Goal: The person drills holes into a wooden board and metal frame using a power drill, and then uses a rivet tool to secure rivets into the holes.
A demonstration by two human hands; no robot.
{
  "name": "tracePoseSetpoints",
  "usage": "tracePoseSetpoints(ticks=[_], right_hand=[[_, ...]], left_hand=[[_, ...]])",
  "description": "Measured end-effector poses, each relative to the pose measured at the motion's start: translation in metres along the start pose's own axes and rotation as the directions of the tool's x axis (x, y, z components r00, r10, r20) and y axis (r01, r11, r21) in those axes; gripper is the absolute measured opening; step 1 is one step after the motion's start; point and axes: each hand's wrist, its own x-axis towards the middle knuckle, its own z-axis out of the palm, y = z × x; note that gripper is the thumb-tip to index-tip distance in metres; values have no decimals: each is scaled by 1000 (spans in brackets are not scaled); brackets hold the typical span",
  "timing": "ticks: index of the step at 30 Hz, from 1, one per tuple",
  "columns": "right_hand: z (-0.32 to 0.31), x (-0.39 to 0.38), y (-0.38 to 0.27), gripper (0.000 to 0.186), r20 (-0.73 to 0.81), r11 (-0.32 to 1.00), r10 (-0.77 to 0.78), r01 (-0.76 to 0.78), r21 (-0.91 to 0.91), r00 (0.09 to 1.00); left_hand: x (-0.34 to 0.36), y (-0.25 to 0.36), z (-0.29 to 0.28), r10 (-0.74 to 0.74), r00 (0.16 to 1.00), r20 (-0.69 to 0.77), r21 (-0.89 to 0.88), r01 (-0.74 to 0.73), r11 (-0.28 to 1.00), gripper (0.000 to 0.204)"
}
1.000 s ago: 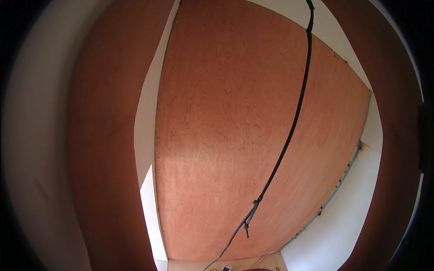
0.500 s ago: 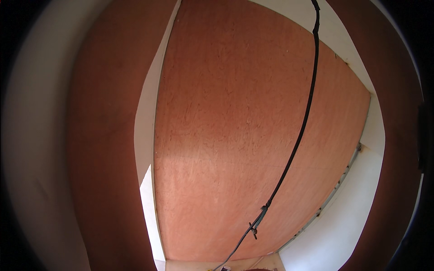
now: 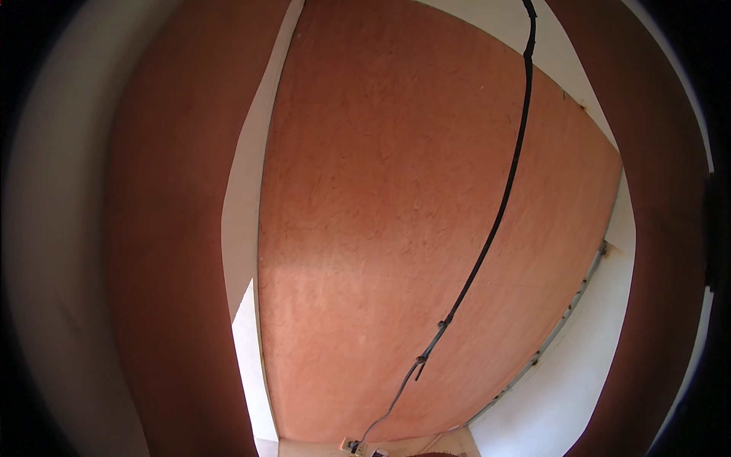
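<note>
What look like my two forearms run up the sides of the head view, my left forearm (image 3: 171,228) on the left and my right forearm (image 3: 662,228) on the right. Both hands lie outside the picture, so their fingers and anything in them are hidden. Between the arms, a black cable (image 3: 502,206) hangs in a long curve from the upper right. Lower down it meets a knotted joint (image 3: 423,358) with a short loose end. A thinner cord continues to a small pale socket block (image 3: 354,445) at the bottom edge.
A large reddish-brown wooden panel (image 3: 381,228) fills the middle behind the cable. White wall (image 3: 571,358) borders it at right, with a grey strip (image 3: 565,316) along the seam. A bright white patch (image 3: 246,358) shows beside the left arm.
The cable's lower part has swung and its joint sits higher and slightly left. The socket block now shows at the bottom edge. Both arms have shifted slightly left.
</note>
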Motion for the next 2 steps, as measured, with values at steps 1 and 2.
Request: tracePoseSetpoints(ticks=[1,2], right_hand=[[-5,-4,-5,11,-35,999,27,-28,-19,999],[-13,-5,-10,11,-50,1000,19,-19,10,999]], left_hand=[[-4,1,-7,-20,999,-28,-178,15,984,59],[-7,6,-22,-18,999,-26,-144,14,989,59]])
